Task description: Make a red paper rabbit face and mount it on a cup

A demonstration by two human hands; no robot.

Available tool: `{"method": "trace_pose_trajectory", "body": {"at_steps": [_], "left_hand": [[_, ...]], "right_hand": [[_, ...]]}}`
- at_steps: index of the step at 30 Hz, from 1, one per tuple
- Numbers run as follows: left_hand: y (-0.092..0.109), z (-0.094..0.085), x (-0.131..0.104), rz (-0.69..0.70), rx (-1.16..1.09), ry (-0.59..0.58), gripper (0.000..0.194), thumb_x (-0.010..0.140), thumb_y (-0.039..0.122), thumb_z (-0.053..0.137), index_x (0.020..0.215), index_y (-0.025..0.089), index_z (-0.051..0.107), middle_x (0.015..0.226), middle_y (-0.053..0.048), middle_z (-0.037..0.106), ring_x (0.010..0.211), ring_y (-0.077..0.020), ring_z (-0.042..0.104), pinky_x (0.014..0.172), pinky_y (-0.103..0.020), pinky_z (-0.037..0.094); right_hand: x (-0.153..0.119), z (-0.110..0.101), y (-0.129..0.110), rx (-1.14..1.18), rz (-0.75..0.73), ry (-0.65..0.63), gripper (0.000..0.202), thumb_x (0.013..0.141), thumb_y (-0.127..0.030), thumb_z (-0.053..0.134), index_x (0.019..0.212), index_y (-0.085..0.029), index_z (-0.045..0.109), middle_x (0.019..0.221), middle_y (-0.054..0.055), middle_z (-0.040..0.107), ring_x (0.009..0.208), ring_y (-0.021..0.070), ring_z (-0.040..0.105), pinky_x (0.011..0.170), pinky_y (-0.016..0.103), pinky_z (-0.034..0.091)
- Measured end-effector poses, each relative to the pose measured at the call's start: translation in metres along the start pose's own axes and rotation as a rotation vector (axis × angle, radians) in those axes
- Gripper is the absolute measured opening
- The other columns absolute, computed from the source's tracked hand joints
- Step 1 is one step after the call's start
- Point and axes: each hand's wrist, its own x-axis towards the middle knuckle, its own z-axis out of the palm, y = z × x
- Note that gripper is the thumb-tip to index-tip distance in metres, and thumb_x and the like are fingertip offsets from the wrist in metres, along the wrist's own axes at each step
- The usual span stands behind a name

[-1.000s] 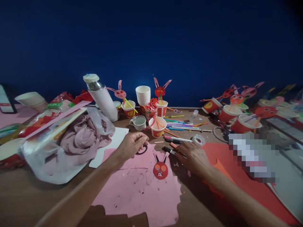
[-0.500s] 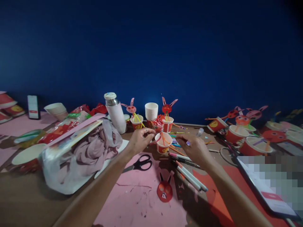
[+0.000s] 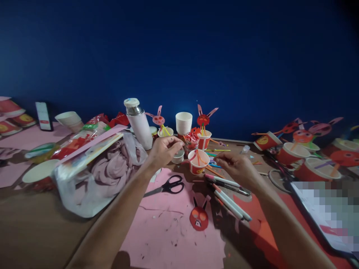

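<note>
My left hand (image 3: 166, 152) is raised just left of a red and white paper cup (image 3: 198, 162), its thumb and forefinger pinched together; anything between them is too small to make out. Below its fingertips is a small pale round tub (image 3: 177, 157). On the cup's other side, my right hand (image 3: 235, 164) has curled fingers near thin coloured sticks (image 3: 215, 158), and what it grips, if anything, is hidden. Orange strips stand inside the cup. Nearer me, a red paper face with dark ears (image 3: 199, 218) lies on pink paper (image 3: 165, 239), with black-handled scissors (image 3: 173, 184) beyond it.
Several markers (image 3: 230, 201) lie right of the pink paper. Behind stand a white flask (image 3: 140, 129), stacked cups (image 3: 184, 123) and cups with rabbit faces (image 3: 203, 119). A plastic bag with cloth (image 3: 109, 175) is at left; a tablet-like device (image 3: 311, 216) and more decorated cups (image 3: 293, 153) are at right.
The view has tilted slightly, so things appear higher and further right. My left hand has drawn up and left from the cup, uncovering the small tub. My right hand has shifted slightly right.
</note>
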Motion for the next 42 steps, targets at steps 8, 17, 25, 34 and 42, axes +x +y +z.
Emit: {"method": "trace_pose_trajectory", "body": {"at_steps": [8,17,25,34,42], "left_hand": [[0.006,-0.009,-0.007,0.040,-0.009,-0.008,0.022,0.072,0.033,0.061,0.065,0.012,0.061,0.054,0.001,0.056,0.044,-0.0063,0.045,0.041,-0.017,0.034],[0.028,-0.007,-0.020,0.133,0.079,0.044,0.040,0.080,0.028,0.048,0.043,0.017,0.040,0.042,0.004,0.037,0.040,-0.0055,0.032,0.040,-0.019,0.026],[0.012,0.002,-0.044,0.125,0.173,-0.011,0.037,0.078,0.029,0.052,0.048,0.018,0.033,0.047,0.006,0.032,0.044,-0.0064,0.030,0.041,-0.019,0.024],[-0.042,-0.001,-0.094,0.365,0.379,-0.052,0.035,0.082,0.013,0.043,0.053,0.019,0.023,0.049,0.006,0.024,0.043,-0.0064,0.026,0.043,-0.020,0.024],[-0.059,0.010,-0.101,0.538,0.389,-0.090,0.036,0.081,0.007,0.044,0.054,0.019,0.023,0.050,0.006,0.028,0.045,-0.0080,0.028,0.046,-0.023,0.024]], "right_hand": [[-0.010,-0.005,-0.017,-0.136,-0.060,-0.286,0.024,0.085,-0.030,0.048,0.070,-0.019,0.063,0.061,-0.002,0.059,0.055,0.0105,0.048,0.050,0.022,0.031],[-0.020,-0.030,-0.002,-0.257,-0.011,-0.252,0.022,0.085,-0.029,0.048,0.076,-0.020,0.066,0.064,-0.001,0.064,0.055,0.0111,0.053,0.052,0.022,0.033],[-0.052,-0.050,0.014,-0.294,0.146,-0.312,0.019,0.081,-0.024,0.048,0.076,-0.023,0.067,0.071,0.000,0.067,0.063,0.0140,0.057,0.058,0.025,0.037],[-0.096,-0.034,0.038,-0.311,0.265,-0.334,0.024,0.084,-0.028,0.047,0.071,-0.023,0.067,0.068,0.000,0.067,0.064,0.0152,0.060,0.056,0.024,0.038],[-0.089,0.021,0.034,-0.487,0.097,-0.192,0.017,0.083,-0.031,0.054,0.083,-0.021,0.067,0.086,0.006,0.069,0.080,0.0214,0.062,0.059,0.027,0.038]]}}
